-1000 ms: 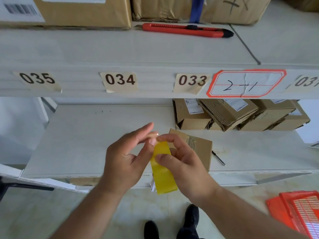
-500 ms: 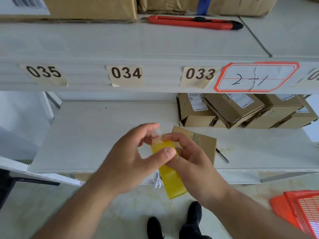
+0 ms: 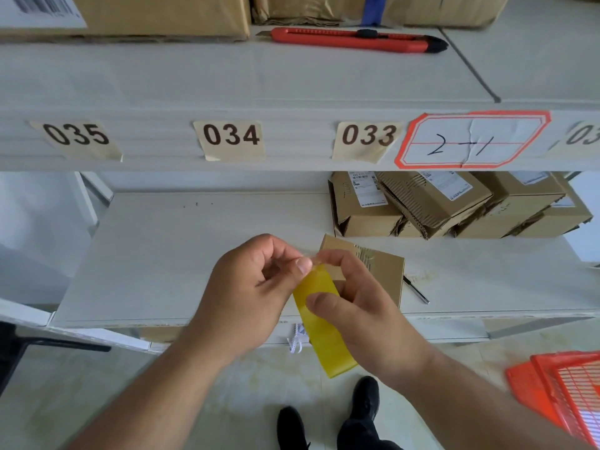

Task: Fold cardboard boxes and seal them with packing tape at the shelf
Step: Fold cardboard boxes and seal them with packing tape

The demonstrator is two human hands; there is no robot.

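Head view: the fingers (image 3: 300,264) of the left hand (image 3: 246,297) are curled, thumb and forefinger pinching the top end of a yellow strip of packing tape (image 3: 324,329), and the right hand (image 3: 363,306) meets them there, its forefinger tip on the same top end and its thumb pressed flat on the strip's face lower down. The strip hangs slanting from the pinch, its free end below the front edge of the lower shelf (image 3: 162,254) and over the floor. Both forearms rise from the bottom corners of the view and the hands sit close together, just in front of that front edge. Behind the right hand a small cardboard box (image 3: 383,267) stands on the lower shelf near its front edge, partly hidden by the fingers, with a thin metal pen-like rod (image 3: 417,290) lying just to its right. Further back toward the shelf's right end a cluster of stacked boxes (image 3: 438,203) carries white shipping labels whose print is too small to read. The upper shelf's front rail bears tan tags reading 035 (image 3: 76,134), 034 (image 3: 231,135) and 033 (image 3: 368,135), then a red-bordered white label (image 3: 474,139) handwritten "2-1"; a further tag at the right edge is cut off. On the upper shelf a red utility knife (image 3: 350,39) lies before large cartons. An orange basket (image 3: 565,384) sits on the floor at the lower right.
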